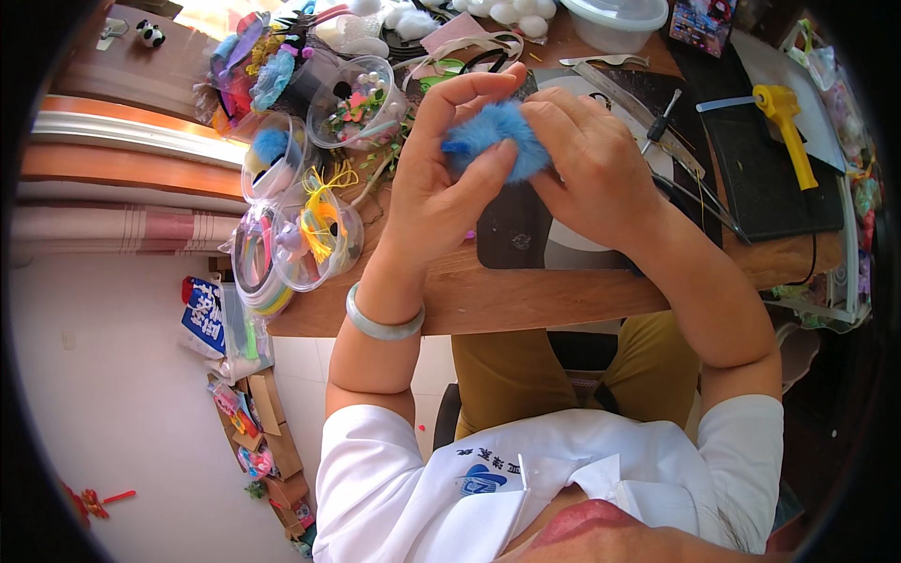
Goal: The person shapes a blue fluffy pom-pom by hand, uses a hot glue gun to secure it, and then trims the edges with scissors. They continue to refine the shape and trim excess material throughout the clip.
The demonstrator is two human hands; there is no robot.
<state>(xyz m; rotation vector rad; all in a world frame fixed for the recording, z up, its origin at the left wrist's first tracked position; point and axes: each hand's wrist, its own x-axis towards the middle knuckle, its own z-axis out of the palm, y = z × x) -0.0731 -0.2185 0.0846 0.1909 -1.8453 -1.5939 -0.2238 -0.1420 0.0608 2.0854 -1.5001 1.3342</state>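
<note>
A fluffy blue pompom (517, 127) is held up between my two hands, above the table's work mat. My left hand (450, 162) cups it from the left, the thumb pressed against its front. From the right, the fingers of my right hand (591, 162) pinch its edge. A small darker blue piece (456, 147) pokes out at the pompom's left side; what it is made of I cannot tell. Below lies a dark mat (514, 232) with a pale round shape on it, partly hidden by my right hand and forearm.
Clear plastic tubs of craft parts (355, 102) crowd the wooden table's (450, 302) left side. A yellow hot glue gun (785, 134) rests on a black board at right. A metal ruler (633, 112), a screwdriver (660, 123) and a lidded tub (612, 24) lie beyond my right hand.
</note>
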